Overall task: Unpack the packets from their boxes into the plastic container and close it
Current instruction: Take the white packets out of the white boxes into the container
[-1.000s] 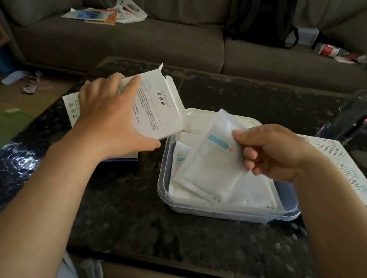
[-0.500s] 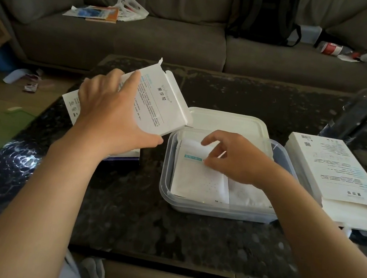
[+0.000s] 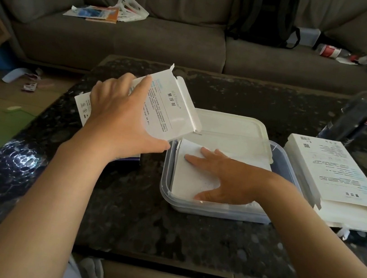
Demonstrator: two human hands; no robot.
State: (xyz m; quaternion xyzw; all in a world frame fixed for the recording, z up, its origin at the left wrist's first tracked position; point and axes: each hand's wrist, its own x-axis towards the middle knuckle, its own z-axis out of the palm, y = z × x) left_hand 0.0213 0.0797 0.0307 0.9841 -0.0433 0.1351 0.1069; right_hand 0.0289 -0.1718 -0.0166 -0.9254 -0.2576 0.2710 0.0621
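A clear plastic container [image 3: 205,209] sits mid-table with white packets [image 3: 193,173] lying flat inside. Its lid [image 3: 231,128] leans behind it. My left hand [image 3: 121,120] grips a white box [image 3: 165,108] with its end flap open, tilted over the container's left rim. My right hand [image 3: 224,177] rests palm-down with fingers spread on the top packet inside the container. Right of the container stands a stack of white boxes [image 3: 335,179].
The dark stone table [image 3: 137,222] carries a dark bottle [image 3: 360,116] at the far right and another box [image 3: 83,106] under my left hand. A grey sofa [image 3: 144,39] with papers, a backpack and clutter runs behind.
My right hand brought a packet down into the container, let go of it, and now presses flat on it. The left hand stays holding the open box.
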